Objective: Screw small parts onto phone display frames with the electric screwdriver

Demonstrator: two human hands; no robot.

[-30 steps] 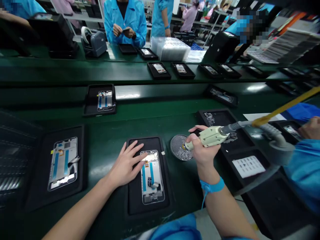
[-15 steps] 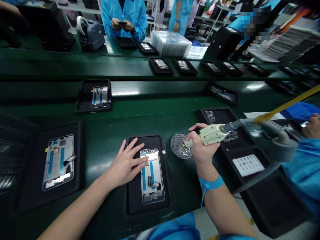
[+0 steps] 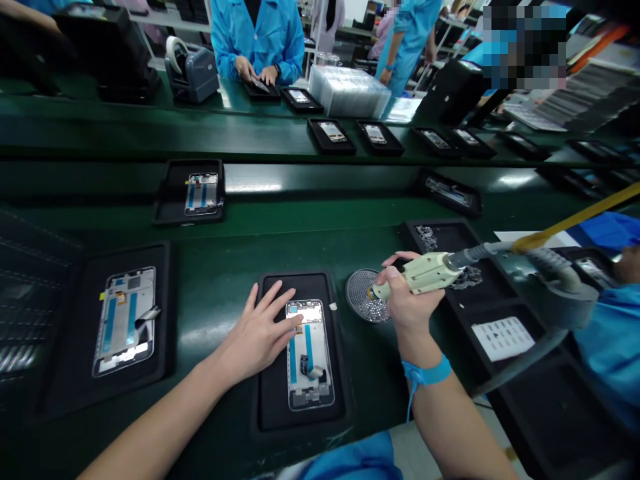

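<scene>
My left hand (image 3: 257, 337) lies with fingers spread, its fingertips touching the upper edge of a phone frame (image 3: 310, 363) with blue strips and a ribbon cable. That frame sits in a black tray (image 3: 273, 400) on the green belt. My right hand (image 3: 407, 300) grips a cream electric screwdriver (image 3: 425, 275), its tip at the edge of a round perforated metal dish (image 3: 364, 297) holding small screws. Another phone frame (image 3: 125, 320) lies in a black tray (image 3: 83, 333) to the left.
A black tray of loose screws (image 3: 440, 250) and a tray with a printed sheet (image 3: 503, 338) stand to the right. A hose and yellow rod (image 3: 575, 220) run from the screwdriver. Across the belt, a person in a blue coat (image 3: 257, 40) handles a tray beside other phone-filled trays.
The whole view has shifted slightly right. My hands stay in nearly the same pose on the frame and screwdriver. The person across the belt has lowered their hands from chest height to a tray.
</scene>
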